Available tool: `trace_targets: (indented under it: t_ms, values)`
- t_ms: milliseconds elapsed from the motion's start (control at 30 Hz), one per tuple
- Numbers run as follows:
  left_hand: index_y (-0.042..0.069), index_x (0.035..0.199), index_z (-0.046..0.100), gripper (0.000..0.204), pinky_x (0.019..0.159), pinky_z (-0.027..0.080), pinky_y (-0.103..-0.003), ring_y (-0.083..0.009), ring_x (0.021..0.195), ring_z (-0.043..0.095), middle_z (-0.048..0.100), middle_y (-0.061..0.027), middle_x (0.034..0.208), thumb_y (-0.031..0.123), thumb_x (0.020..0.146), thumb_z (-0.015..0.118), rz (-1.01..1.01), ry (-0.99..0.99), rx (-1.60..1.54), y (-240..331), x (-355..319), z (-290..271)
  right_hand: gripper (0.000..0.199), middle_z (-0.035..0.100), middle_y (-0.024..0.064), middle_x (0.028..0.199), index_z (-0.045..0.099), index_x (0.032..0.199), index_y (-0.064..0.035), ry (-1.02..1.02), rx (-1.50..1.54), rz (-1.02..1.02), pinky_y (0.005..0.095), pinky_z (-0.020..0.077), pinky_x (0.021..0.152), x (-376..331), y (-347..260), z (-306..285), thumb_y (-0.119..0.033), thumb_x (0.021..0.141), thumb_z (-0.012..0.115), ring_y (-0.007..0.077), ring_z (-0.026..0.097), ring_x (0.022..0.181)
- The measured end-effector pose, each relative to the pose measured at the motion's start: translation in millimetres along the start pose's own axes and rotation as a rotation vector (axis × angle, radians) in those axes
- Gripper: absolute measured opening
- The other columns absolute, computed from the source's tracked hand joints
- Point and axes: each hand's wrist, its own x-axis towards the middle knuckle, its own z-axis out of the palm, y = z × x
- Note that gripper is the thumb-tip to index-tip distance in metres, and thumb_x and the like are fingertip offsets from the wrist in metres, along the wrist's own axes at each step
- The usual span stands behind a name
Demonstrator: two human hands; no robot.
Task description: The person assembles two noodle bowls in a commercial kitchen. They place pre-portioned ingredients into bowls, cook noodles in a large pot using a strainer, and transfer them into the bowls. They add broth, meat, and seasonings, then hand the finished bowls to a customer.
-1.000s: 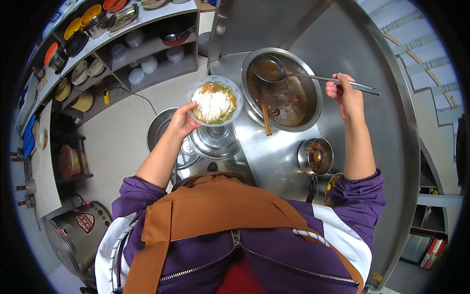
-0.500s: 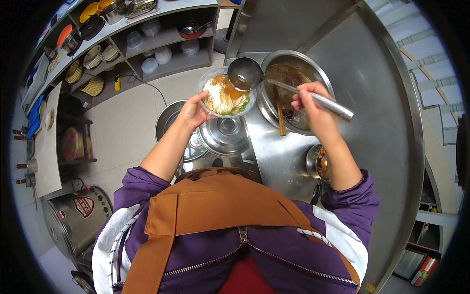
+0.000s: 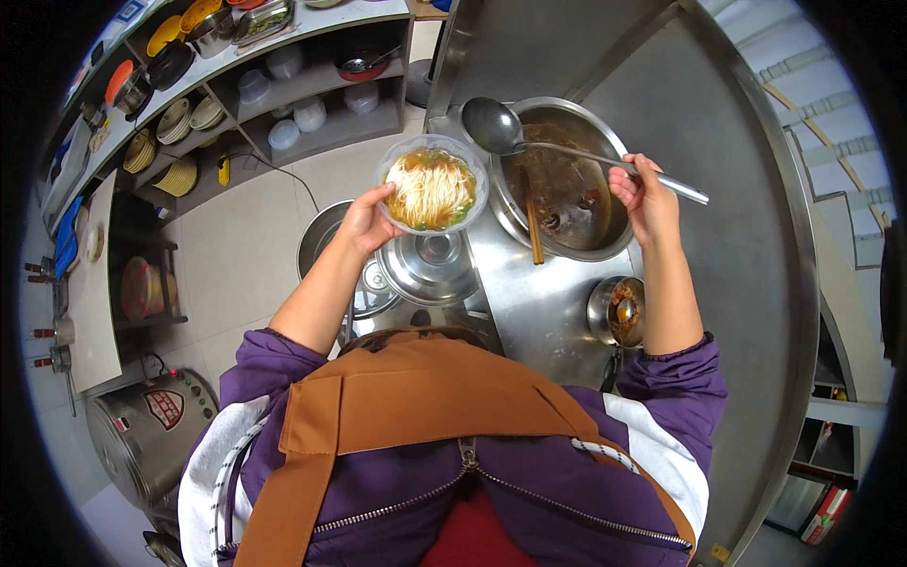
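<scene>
Steel gleams all round me: my right hand [image 3: 642, 194] is wrapped tight about the long handle of the round-bowled metal ladle [image 3: 493, 124], whose cup hangs over the rim of the wide steel pot of dark brown broth [image 3: 567, 180], just beside the bowl. My left hand [image 3: 364, 219] grips the near edge of the clear plastic bowl of pale noodles with green bits [image 3: 433, 184], fingers under, thumb on the rim, holding it in the air above the domed steel pot lid [image 3: 427, 266].

To do this well, I judge I should keep the bowl level and close against the pot's edge, so any drip falls back into the broth or on the steel counter [image 3: 539, 302], and tip the ladle slowly by rolling my wrist, not jerking the arm. A pair of wooden chopsticks [image 3: 534, 227] leans in the pot; I'd steer the handle clear of them.

Half a second ago the ladle sat right over the bowl; now it has swung off toward the pot, and the noodles show a wetter, yellower surface.
</scene>
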Motion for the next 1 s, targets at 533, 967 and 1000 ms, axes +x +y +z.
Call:
trace_targets:
  t_ms: [533, 967, 1000]
  values:
    - [0.001, 0.124, 0.04, 0.054, 0.089, 0.042, -0.051, -0.0311, 0.11, 0.049, 0.049, -0.0156, 0.121, 0.025, 0.079, 0.058, 0.018, 0.054, -0.038, -9, -14, 6, 0.036, 0.061, 0.0089, 0.084, 0.053, 0.113, -0.0039, -0.105, -0.213, 0.238, 0.0251, 0.0536, 0.071, 138, -22, -135, -0.031, 0.091, 0.047, 0.0136, 0.061, 0.075]
    - [0.002, 0.125, 0.039, 0.054, 0.091, 0.041, -0.047, -0.0299, 0.111, 0.049, 0.048, -0.0144, 0.124, 0.026, 0.08, 0.056, 0.044, 0.147, -0.014, -15, -22, 15, 0.029, 0.059, 0.005, 0.072, 0.057, 0.087, -0.0039, 0.185, -0.131, 0.306, 0.0244, 0.0533, 0.06, 214, 24, -172, -0.032, 0.087, 0.054, 0.0129, 0.059, 0.063]
    - [0.002, 0.126, 0.039, 0.054, 0.091, 0.041, -0.047, -0.0298, 0.112, 0.049, 0.048, -0.0143, 0.124, 0.026, 0.08, 0.056, 0.036, 0.135, -0.031, -15, -22, 14, 0.028, 0.061, 0.0061, 0.074, 0.058, 0.088, -0.0044, 0.217, -0.217, 0.287, 0.0266, 0.0532, 0.061, 213, 25, -174, -0.032, 0.087, 0.053, 0.0151, 0.06, 0.065]
